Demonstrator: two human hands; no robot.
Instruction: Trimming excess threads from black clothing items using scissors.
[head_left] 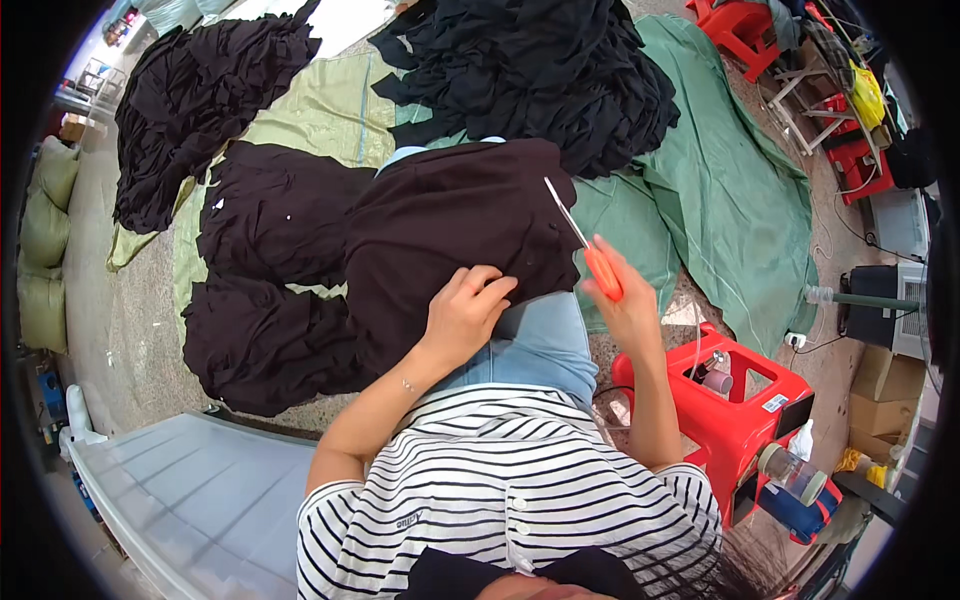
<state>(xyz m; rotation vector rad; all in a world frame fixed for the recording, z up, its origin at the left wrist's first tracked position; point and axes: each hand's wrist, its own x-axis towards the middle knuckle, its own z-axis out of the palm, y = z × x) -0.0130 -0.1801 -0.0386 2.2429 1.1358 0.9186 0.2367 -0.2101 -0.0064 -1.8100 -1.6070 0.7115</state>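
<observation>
A dark brown-black piece of cloth (440, 210) is spread over my lap, covering much of my light blue jeans. My left hand (465, 310) rests on its near edge, fingers bent and gripping the fabric. To the right, my right hand (628, 300) is closed around the orange handle of slim scissors (602, 270). Their narrow metal blades point up and to the left, over the cloth's right part. Small dark spots show on the cloth near the blades. Whether the blades touch the fabric I cannot tell.
Dark cloth piles lie left (270, 340), far left (190, 110) and ahead (540, 80), on green sheeting (740, 220). A red plastic stool (735, 400) stands by my right arm, with a glass jar (795, 470) beside it. A translucent plastic lid or bin (200, 490) is at lower left.
</observation>
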